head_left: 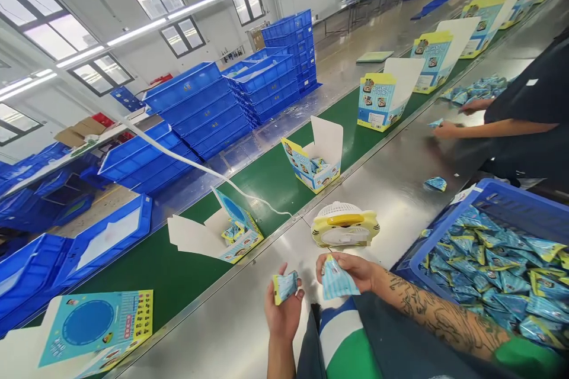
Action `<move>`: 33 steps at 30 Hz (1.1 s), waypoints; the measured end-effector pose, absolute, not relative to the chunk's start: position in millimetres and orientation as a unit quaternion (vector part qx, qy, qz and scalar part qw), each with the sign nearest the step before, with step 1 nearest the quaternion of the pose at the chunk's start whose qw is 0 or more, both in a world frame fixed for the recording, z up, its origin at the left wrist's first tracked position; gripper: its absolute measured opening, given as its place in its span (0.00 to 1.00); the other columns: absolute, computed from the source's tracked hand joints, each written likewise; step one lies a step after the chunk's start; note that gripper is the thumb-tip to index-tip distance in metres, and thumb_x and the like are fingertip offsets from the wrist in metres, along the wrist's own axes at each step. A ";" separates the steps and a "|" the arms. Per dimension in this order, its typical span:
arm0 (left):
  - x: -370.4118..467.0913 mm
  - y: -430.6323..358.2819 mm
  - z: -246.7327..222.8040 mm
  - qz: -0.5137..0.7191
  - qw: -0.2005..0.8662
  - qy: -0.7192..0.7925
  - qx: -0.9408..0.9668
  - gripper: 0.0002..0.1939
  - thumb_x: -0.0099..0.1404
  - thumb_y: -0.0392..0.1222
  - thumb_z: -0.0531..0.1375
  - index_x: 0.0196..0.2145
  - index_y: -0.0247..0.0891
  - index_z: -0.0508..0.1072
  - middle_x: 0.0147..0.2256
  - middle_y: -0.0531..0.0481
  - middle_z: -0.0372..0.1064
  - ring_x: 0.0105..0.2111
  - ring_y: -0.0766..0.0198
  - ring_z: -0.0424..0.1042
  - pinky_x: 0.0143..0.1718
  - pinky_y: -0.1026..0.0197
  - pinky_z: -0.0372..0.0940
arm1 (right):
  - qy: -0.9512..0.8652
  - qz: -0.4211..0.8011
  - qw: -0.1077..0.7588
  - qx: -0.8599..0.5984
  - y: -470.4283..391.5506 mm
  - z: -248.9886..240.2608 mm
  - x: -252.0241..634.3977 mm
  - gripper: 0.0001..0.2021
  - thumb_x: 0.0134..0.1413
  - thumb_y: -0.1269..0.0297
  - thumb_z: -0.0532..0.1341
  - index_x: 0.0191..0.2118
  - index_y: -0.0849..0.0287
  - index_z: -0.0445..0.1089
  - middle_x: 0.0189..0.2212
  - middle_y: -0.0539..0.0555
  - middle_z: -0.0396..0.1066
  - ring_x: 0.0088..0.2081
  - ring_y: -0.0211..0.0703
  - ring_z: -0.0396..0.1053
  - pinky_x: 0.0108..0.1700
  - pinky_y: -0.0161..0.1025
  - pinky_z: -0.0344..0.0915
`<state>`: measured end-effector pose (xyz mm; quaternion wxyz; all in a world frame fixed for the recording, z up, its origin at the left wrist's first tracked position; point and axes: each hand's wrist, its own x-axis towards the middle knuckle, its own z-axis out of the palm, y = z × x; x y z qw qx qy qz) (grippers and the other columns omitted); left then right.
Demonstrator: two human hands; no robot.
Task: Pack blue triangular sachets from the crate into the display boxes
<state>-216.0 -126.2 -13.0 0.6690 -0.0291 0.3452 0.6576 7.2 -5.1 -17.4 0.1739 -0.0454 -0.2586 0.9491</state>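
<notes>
My left hand (283, 315) is turned palm up with its fingers curled round a small blue and yellow snack packet (287, 286). Close by on the right, my right hand (358, 269) pinches the top of a blue-striped packet (336, 282), which hangs down from the fingers. Both hands are in front of my body, over the near edge of the metal table (235, 320). Just beyond my right hand stands a small yellow and white fan (344, 228). An open printed carton (240, 243) with packets inside sits on the green belt ahead, left of the hands.
Along the green conveyor belt (191, 272) stand several open cartons, one (320, 174) holding packets. A blue bin (420, 257) full of packets is at my right. One packet (435, 183) lies on the table. Farther right, a co-worker's hand (447, 129) holds a packet. Blue crates (204, 112) are stacked beyond the belt.
</notes>
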 end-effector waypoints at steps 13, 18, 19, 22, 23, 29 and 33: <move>-248.0 -128.0 20.2 0.675 0.560 0.467 0.110 0.28 0.54 0.57 0.74 0.49 0.40 0.83 0.42 0.42 0.78 0.39 0.55 0.78 0.37 0.58 0.75 | -0.288 0.938 0.156 -0.111 1.6 15.1 22.4 0.34 0.26 0.40 0.82 0.33 0.65 0.76 0.28 0.57 0.74 0.29 0.43 0.70 0.30 0.40 0.62; -247.0 -132.0 37.7 0.682 0.550 0.461 0.141 0.31 0.50 0.61 0.75 0.48 0.42 0.83 0.42 0.43 0.76 0.39 0.55 0.77 0.38 0.58 0.74 | -0.222 0.914 0.214 -0.265 4.6 -9.6 8.8 0.24 0.45 0.49 0.78 0.33 0.58 0.68 0.23 0.46 0.67 0.24 0.31 0.59 0.25 0.30 0.55; -247.1 -131.9 38.3 0.684 0.551 0.455 0.148 0.31 0.51 0.61 0.74 0.49 0.42 0.83 0.43 0.43 0.76 0.40 0.54 0.77 0.38 0.57 0.74 | -0.207 0.912 0.222 -0.277 3.1 -12.3 6.8 0.22 0.51 0.48 0.75 0.34 0.57 0.66 0.23 0.44 0.64 0.23 0.29 0.58 0.25 0.28 0.52; -247.5 -127.4 28.9 0.690 0.557 0.433 0.163 0.32 0.51 0.62 0.74 0.49 0.42 0.82 0.44 0.43 0.77 0.40 0.53 0.77 0.38 0.56 0.74 | -0.179 0.925 0.213 -0.258 -3.7 -8.7 5.7 0.23 0.53 0.44 0.73 0.38 0.57 0.66 0.25 0.43 0.64 0.24 0.29 0.59 0.24 0.26 0.52; -247.4 -124.3 22.1 0.688 0.561 0.434 0.154 0.33 0.50 0.62 0.74 0.49 0.42 0.82 0.44 0.43 0.77 0.40 0.52 0.77 0.38 0.56 0.74 | -0.183 0.933 0.203 -0.236 -5.7 -4.3 6.4 0.25 0.51 0.43 0.74 0.40 0.58 0.67 0.26 0.44 0.66 0.23 0.30 0.60 0.23 0.27 0.54; -235.5 -115.3 -15.7 0.617 0.585 0.522 0.070 0.24 0.56 0.54 0.77 0.47 0.41 0.82 0.43 0.45 0.77 0.41 0.59 0.76 0.38 0.62 0.71 | -0.273 0.938 0.183 -0.111 -1.5 20.1 8.5 0.29 0.46 0.43 0.77 0.41 0.64 0.72 0.30 0.52 0.73 0.27 0.37 0.71 0.27 0.35 0.69; -224.3 -131.1 5.0 0.619 0.638 0.426 0.171 0.28 0.60 0.58 0.73 0.53 0.41 0.81 0.44 0.43 0.76 0.42 0.56 0.76 0.38 0.59 0.70 | -0.248 0.924 0.201 -0.209 9.9 3.1 7.0 0.30 0.42 0.43 0.78 0.39 0.62 0.71 0.29 0.52 0.73 0.26 0.38 0.69 0.26 0.36 0.67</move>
